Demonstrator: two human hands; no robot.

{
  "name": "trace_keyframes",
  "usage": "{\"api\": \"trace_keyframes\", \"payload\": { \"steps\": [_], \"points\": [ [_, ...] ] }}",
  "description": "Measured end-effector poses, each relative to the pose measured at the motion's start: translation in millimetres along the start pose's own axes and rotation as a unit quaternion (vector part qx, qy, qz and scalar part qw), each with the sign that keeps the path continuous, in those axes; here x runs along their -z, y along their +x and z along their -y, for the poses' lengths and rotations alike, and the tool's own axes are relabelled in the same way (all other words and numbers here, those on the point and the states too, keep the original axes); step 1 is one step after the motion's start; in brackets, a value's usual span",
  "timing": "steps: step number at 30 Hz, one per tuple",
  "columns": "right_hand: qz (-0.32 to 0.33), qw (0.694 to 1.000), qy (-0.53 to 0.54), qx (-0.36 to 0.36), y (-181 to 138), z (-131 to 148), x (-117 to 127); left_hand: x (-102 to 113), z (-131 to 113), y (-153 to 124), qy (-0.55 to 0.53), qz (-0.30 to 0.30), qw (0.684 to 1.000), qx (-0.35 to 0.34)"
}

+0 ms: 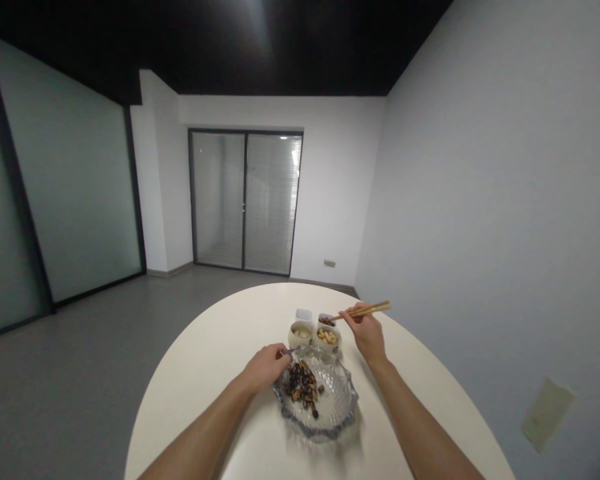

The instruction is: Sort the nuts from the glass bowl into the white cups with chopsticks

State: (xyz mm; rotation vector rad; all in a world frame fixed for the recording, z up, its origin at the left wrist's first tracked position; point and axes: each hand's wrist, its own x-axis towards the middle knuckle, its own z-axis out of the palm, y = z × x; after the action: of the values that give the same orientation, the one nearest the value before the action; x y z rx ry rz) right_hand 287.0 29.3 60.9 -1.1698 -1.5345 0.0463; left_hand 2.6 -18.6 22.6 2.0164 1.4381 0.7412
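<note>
My left hand (269,366) is closed on the far left rim of a clear glass bowl (340,407) with a wavy edge. Dark and brown small pieces (303,385), whose kind I cannot make out, lie in its left half. A pair of chopsticks (367,309) is held in my right hand (364,331). Their tips reach into a small white dish (321,325) that has dark reddish pieces in it. Nearer to me stands a round cup (334,347) of pale tan pieces. Beside it is another cup (297,343) with a few pale pieces.
Behind the left cup sits another small white dish (304,314). All of these stand on a round cream table (205,373). A grey wall (480,200) runs close along the right side. Glass doors (245,200) are across the room.
</note>
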Motion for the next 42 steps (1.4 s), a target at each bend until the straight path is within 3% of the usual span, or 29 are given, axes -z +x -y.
{"api": "trace_keyframes", "payload": {
  "steps": [5,10,17,23,28,42],
  "points": [
    [-0.032,0.999,0.018,-0.015,-1,2,4,-3,3,2,-0.003,-0.003,1.000,-0.004],
    [-0.042,0.994,0.100,-0.028,-3,28,19,-4,1,1,0.002,-0.003,1.000,0.002],
    [0.221,0.961,0.147,-0.076,-22,69,43,-7,-1,1,0.001,-0.002,1.000,-0.005],
    [0.301,0.937,0.144,-0.102,-40,74,62,-10,1,1,-0.009,0.001,1.000,-0.012],
    [0.302,0.937,0.138,-0.104,-40,69,70,-11,2,2,-0.005,0.002,1.000,-0.011],
    [0.292,0.942,0.137,-0.093,-41,59,63,-11,5,3,-0.008,0.004,1.000,-0.008]
  ]
}}
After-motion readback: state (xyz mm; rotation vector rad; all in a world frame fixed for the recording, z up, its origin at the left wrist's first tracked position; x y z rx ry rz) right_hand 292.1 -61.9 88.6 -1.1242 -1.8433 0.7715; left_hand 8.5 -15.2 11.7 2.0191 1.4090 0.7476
